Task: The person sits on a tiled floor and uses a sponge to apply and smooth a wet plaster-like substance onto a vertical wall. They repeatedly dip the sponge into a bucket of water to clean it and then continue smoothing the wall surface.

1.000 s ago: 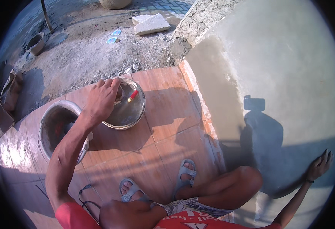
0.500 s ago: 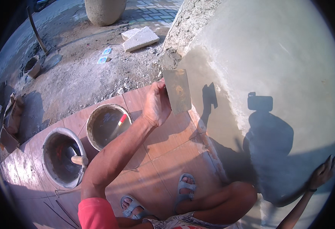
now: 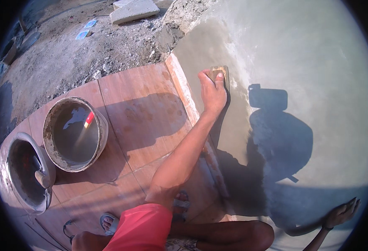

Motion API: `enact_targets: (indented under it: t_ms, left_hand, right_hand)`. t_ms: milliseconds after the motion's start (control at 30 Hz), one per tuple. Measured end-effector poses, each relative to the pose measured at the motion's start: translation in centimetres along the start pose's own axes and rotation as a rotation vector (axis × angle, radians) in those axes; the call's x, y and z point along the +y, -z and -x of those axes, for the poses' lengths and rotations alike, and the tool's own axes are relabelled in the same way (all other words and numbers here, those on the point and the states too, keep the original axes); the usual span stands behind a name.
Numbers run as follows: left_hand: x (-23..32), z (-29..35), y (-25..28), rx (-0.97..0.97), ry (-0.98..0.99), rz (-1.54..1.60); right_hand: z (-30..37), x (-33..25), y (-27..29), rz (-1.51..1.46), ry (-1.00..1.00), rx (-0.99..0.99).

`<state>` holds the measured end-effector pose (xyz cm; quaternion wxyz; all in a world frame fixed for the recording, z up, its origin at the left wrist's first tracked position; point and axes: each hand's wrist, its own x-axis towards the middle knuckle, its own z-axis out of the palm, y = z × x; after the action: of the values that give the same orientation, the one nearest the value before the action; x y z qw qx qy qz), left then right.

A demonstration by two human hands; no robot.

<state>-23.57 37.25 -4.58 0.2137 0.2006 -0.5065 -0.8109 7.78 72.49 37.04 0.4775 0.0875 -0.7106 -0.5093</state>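
My left hand is closed around a small rectangular plastering trowel, its plate against the darker, damp-looking strip of plaster along the wall's left side. The hand hides much of the plate. To the right, the wall is smooth, pale grey-green plaster with a whitish ragged line between the two tones. At the lower right, my right hand has its fingers stretched out beside the wall and holds nothing; whether it touches the wall I cannot tell.
On the tiled floor at left stand a bucket of greyish water with a red-and-pale-handled tool, and a second bucket with a wooden-handled tool. Rubble and a white block lie beyond the tiles.
My left hand has turned the trowel from raised, plate showing, to against the wall, farther right and slightly higher in view. The view has shifted, with the buckets farther left. My right hand stays stretched out.
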Motion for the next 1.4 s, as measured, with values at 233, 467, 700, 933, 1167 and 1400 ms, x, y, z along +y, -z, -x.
enact_targets:
  t_ms: [233,467,700,933,1167,1400]
  left_hand:
    - [-1.4,8.9,-1.7,-0.064,-0.185,-0.159]
    - [1.0,4.8,-3.3,0.025,-0.110,-0.142]
    - [-1.8,4.9,-1.7,0.092,0.009,-0.133]
    - [-1.0,9.1,-1.4,0.009,-0.191,-0.162]
    - [1.0,3.4,-1.9,0.044,-0.033,-0.163]
    - [-1.4,8.9,-1.0,0.012,-0.054,-0.157]
  right_hand:
    - [-0.7,0.3,0.1,0.065,0.023,0.005]
    - [0.2,1.3,-0.1,0.099,0.035,-0.010]
    - [-0.3,0.5,0.3,0.093,0.005,0.015]
    - [-0.8,1.0,0.4,0.124,0.046,-0.007]
    - [0.4,0.6,0.2,0.054,0.002,0.059]
    - [-1.0,0.0,1.4,0.097,0.042,0.092]
